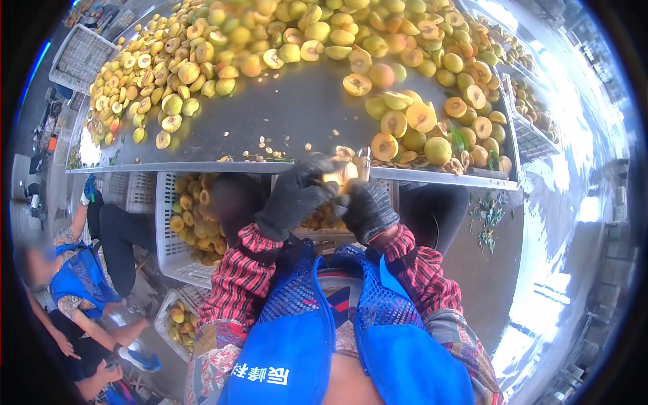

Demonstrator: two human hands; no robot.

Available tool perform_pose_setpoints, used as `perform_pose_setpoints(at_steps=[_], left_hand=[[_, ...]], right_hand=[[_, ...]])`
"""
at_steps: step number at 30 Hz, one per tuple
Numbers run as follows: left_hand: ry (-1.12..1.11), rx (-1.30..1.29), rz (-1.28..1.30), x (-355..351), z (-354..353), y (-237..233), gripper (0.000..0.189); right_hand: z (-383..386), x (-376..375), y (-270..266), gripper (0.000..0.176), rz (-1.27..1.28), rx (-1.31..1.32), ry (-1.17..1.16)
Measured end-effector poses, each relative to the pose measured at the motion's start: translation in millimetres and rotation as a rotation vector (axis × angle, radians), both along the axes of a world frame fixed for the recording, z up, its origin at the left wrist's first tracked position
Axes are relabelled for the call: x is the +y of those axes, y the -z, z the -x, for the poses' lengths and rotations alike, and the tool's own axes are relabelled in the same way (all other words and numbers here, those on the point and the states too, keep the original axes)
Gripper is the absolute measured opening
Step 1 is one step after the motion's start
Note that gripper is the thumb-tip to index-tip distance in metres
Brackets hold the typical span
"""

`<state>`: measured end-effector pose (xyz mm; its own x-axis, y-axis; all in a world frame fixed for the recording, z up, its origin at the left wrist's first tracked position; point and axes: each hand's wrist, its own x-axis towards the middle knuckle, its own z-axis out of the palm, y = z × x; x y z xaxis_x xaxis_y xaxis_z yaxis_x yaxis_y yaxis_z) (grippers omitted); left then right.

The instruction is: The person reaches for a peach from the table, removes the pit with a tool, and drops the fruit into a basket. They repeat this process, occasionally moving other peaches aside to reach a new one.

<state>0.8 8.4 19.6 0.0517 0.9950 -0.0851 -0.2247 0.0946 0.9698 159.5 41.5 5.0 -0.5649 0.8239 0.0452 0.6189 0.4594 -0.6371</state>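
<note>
My left hand [300, 192], in a dark grey knit glove, is closed around a yellow peach half [345, 173] just off the table's near edge. Close beside it, my right hand [368, 208], gloved alike, has its fingers curled in. A small shiny metal tool [364, 160] sticks up at the right hand's fingertips, against the fruit; its lower part is hidden by the glove. Loose peach pits [262, 150] and scraps lie on the metal table [283, 108] just beyond my hands. Cut peach halves [395, 128] are heaped to the right.
A large pile of peaches [196, 61] covers the table's far side. Below the left edge stand a white crate [164, 229] of peach halves and a smaller basket [164, 317]. A person in a blue vest [84, 280] sits at left. Leaves [491, 219] litter the floor at right.
</note>
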Motion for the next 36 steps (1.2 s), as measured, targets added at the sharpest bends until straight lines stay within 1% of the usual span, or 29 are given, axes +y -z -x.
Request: perform_pose_setpoints(at_steps=[1,2,4,5,7,8,10,11,12,14,15,16,18,20,21,22,23,24,25,26,27,29,31,33,35,36], left_hand=[[-0.054,-0.154,-0.020,-1,1,-2,0.022],[-0.051,-0.154,-0.020,-2,-2,-6,0.022],[-0.275,-0.056,-0.060,-2,-10,-19,0.022],[-0.282,-0.054,-0.061,-4,-8,-17,0.022],[0.006,-0.527,0.150,-9,-5,-7,0.023],[0.001,-0.527,0.147,-6,-10,-1,0.023],[-0.511,-0.660,0.243,6,-25,3,0.030],[-0.462,-0.901,0.317,9,-23,1,0.032],[-0.465,-0.904,0.313,8,-20,4,0.032],[-0.424,-0.716,0.228,4,-12,12,0.032],[-0.427,-0.719,0.230,0,-10,11,0.032],[-0.431,-0.674,0.262,-3,-8,8,0.033],[-0.436,-0.633,0.291,-8,-9,1,0.033],[-0.209,-0.281,-0.113,-12,-10,-4,0.033],[-0.212,-0.283,-0.115,-12,-9,-3,0.033],[-0.241,-0.492,-0.009,-11,-8,0,0.034],[-0.268,-0.700,0.100,-10,-8,2,0.036],[-0.271,-0.702,0.100,-9,-10,0,0.036],[-0.327,-0.768,0.148,-6,-13,-5,0.034],[-0.383,-0.834,0.197,-6,-14,-7,0.033],[-0.384,-0.837,0.197,-6,-14,-7,0.033],[-0.403,-0.700,0.126,-8,-13,-5,0.031],[-0.439,-0.660,0.133,-7,-15,-3,0.031],[-0.473,-0.617,0.137,-7,-15,4,0.031],[-0.425,-0.250,-0.017,-9,-11,25,0.031],[-0.425,-0.251,-0.013,-10,-10,23,0.031]], right_hand=[[-1,0,2,0.017,-0.039,0.029,0.055],[-1,0,7,0.017,-0.039,0.030,0.058],[4,0,13,0.019,-0.041,0.251,0.054],[7,-1,15,0.019,-0.041,0.253,0.047],[16,-5,14,0.021,-0.163,0.191,-0.090],[20,-8,12,0.021,-0.164,0.193,-0.096],[26,-14,2,0.026,1.118,0.979,0.303],[19,-14,-8,0.029,1.094,0.839,0.285],[13,-13,-12,0.029,1.093,0.836,0.281],[3,-12,-18,0.027,0.969,0.723,0.203],[-3,-12,-31,0.026,1.021,0.664,0.169],[-2,-14,-26,0.026,1.022,0.660,0.169],[-1,-17,-18,0.025,0.521,0.303,-0.063],[2,-19,-23,0.027,0.489,0.262,-0.077],[4,-18,-26,0.029,0.417,0.168,-0.097],[5,-18,-27,0.031,0.345,0.076,-0.117],[6,-19,-24,0.031,0.345,0.074,-0.119],[7,-20,-18,0.026,0.323,0.083,-0.111],[9,-21,-12,0.022,0.300,0.093,-0.101],[10,-21,-8,0.022,0.300,0.090,-0.103],[13,-21,-6,0.021,0.349,0.132,-0.093],[17,-20,-6,0.021,0.401,0.169,-0.082],[20,-20,-17,0.022,0.256,0.048,-0.171],[20,-20,-1,0.023,0.267,0.031,-0.166],[19,-20,17,0.025,0.282,0.018,-0.161],[19,-19,22,0.027,0.274,0.008,-0.206]])
